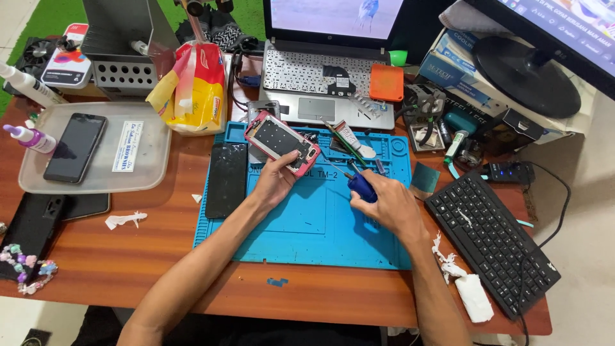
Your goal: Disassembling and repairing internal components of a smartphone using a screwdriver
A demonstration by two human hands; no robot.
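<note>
Near the middle of the frame, the left hand point(277, 181) grips the lower edge of an opened phone with a pink frame point(282, 142), holding it tilted over the upper part of the blue work mat point(307, 230). The right hand point(389, 204), just right of centre, is closed around a blue-handled screwdriver point(360, 184) whose thin shaft points up and left toward the phone. A black phone panel point(227, 179) lies on the left edge of the mat. On the wooden tabletop point(154, 256), at the left of the frame, a clear tray point(150, 173) holds a dark phone point(75, 148). A black keyboard point(493, 240) sits at the lower right, and a laptop point(327, 77) stands open at the top centre, behind the mat.
</note>
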